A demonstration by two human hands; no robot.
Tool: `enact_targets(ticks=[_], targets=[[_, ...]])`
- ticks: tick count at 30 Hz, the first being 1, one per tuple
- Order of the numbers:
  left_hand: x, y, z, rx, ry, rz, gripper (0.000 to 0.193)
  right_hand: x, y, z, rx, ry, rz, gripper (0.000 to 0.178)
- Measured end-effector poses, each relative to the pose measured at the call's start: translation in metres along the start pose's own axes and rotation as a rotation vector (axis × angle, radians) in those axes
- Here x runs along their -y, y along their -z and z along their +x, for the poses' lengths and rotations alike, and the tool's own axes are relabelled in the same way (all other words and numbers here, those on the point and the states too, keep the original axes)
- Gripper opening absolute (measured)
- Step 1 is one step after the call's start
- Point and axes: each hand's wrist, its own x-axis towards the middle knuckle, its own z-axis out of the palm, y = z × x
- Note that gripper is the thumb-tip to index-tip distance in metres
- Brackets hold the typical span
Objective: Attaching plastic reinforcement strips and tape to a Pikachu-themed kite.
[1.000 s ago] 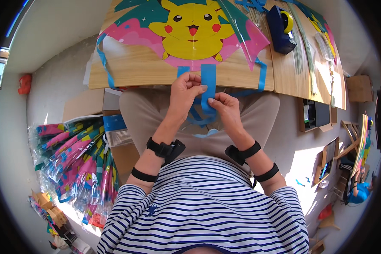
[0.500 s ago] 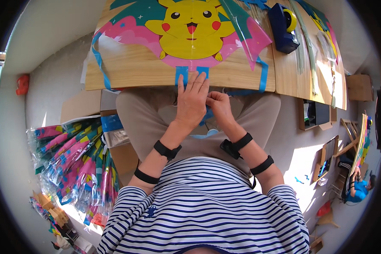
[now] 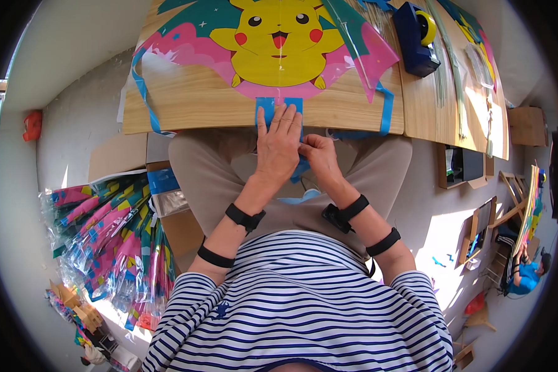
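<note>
A kite-like printed sheet (image 3: 279, 68), with a yellow cartoon character on pink and green, lies on the wooden table. Two short ends of blue strip (image 3: 265, 104) sit side by side at its lower middle, by the table's near edge. My left hand (image 3: 278, 146) lies flat over them, fingers stretched out. Just right of it and below the edge, my right hand (image 3: 321, 162) is closed in a pinch on the blue strip. More blue material hangs between my knees beneath the hands, partly hidden. Blue ribbon tails (image 3: 144, 93) trail from both sides of the sheet.
A dark blue tape dispenser (image 3: 417, 40) with a yellow roll stands right of the sheet, near thin rods (image 3: 456, 80). Many folded colourful sheets in clear plastic (image 3: 115, 242) spill by a cardboard box (image 3: 119, 155) at my left. A person in blue (image 3: 527, 276) sits far right.
Both hands have shifted slightly left, and the right-hand blue strip end now lies a little closer to the left one. The pinch and the flat hand are kept.
</note>
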Motion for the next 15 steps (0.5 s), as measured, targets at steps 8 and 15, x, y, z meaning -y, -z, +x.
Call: enact_targets(ticks=[8, 15], targets=[[0.001, 0.000, -0.001, 0.004, 0.007, -0.001, 0.051, -0.001, 0.000, 0.000, 0.005, 0.007, -0.028, 0.015], [0.001, 0.001, 0.000, 0.016, 0.013, 0.014, 0.050, -0.009, -0.002, 0.003, 0.004, 0.006, -0.025, 0.015]])
